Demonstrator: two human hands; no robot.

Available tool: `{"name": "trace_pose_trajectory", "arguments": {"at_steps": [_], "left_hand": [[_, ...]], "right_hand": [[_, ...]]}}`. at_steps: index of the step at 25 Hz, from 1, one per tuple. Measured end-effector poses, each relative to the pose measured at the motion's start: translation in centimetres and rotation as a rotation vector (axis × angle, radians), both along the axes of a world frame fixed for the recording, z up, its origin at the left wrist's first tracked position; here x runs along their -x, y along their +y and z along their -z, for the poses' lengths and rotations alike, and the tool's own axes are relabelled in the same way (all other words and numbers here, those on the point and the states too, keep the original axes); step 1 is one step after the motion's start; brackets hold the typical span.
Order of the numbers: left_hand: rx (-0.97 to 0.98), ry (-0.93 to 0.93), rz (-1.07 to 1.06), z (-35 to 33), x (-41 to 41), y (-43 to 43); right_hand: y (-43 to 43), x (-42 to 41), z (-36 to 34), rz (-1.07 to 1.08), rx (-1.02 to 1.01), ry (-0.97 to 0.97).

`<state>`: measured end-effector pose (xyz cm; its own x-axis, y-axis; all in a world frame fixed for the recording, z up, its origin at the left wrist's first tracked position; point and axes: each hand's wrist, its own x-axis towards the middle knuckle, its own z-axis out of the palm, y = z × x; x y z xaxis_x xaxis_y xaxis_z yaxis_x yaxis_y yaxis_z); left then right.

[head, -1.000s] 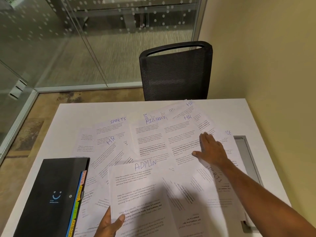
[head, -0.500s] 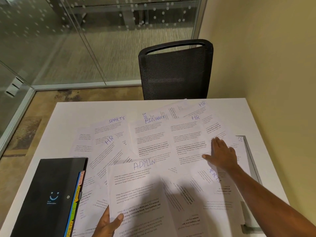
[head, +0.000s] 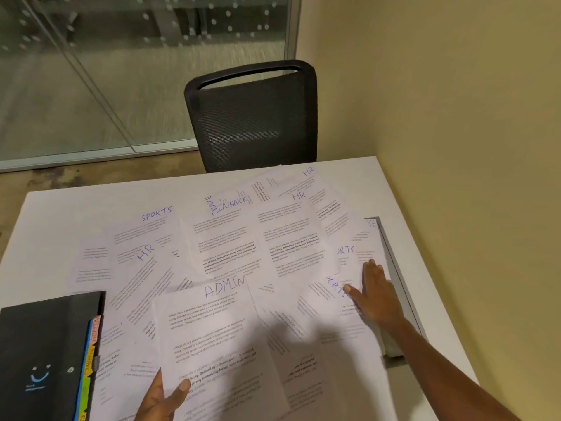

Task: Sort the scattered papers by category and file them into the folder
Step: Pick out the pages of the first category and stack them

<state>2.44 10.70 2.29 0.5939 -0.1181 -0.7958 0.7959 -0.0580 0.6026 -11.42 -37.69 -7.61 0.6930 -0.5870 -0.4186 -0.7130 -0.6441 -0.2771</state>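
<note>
Several printed sheets lie scattered over the white table [head: 60, 208], headed in blue ink: SPORTS [head: 145, 232], FINANCE [head: 224, 226], HR [head: 291, 232] and others. My left hand [head: 164, 399] pinches the lower edge of an ADMIN sheet [head: 212, 335] at the near side, thumb on top. My right hand [head: 376, 296] lies flat, fingers together, on overlapping SPORTS sheets [head: 346, 256] at the right. A black folder [head: 42, 354] with coloured tabbed dividers sits at the near left, closed.
A black mesh chair [head: 252, 117] stands at the table's far edge. A grey recessed panel [head: 397, 275] is set into the table by the yellow wall on the right. Glass partitions stand behind on the left.
My right hand has slid toward me and to the right, off the HR sheet onto the SPORTS sheets. The left hand keeps its hold on the ADMIN sheet.
</note>
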Motion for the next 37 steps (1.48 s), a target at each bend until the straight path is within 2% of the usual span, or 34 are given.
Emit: {"name": "trace_pose_trajectory", "arguments": {"at_steps": [6, 9, 11, 18, 22, 24, 34, 37], "left_hand": [[0.032, 0.011, 0.081, -1.0, 1.1, -0.8], [0.031, -0.012, 0.097, -1.0, 1.7, -1.0], [0.036, 0.0, 0.102, -0.9, 1.9, -1.1], [0.018, -0.019, 0.1, 0.8, 3.0, -0.7], [0.006, -0.023, 0.096, 1.8, 3.1, -0.2], [-0.002, -0.033, 0.088, 2.0, 3.1, -0.1], [0.021, -0.019, 0.063, 3.5, 3.6, 0.4], [0.052, -0.015, 0.084, 3.3, 3.9, 0.1]], "right_hand": [[-1.3, 3.5, -0.4, -0.014, -0.01, 0.001], [-1.0, 3.2, -0.4, 0.247, 0.106, -0.06], [-0.5, 2.4, -1.0, 0.375, 0.161, -0.033], [-0.3, -0.3, -2.5, 0.523, 0.061, -0.08], [-0.7, -0.3, -2.2, 0.673, -0.035, -0.244], [-1.0, 0.1, -2.6, 0.739, -0.069, -0.266], [-4.1, 5.6, -3.0, 0.806, -0.032, -0.188], [-3.5, 5.7, -3.5, 0.777, 0.099, -0.143]]}}
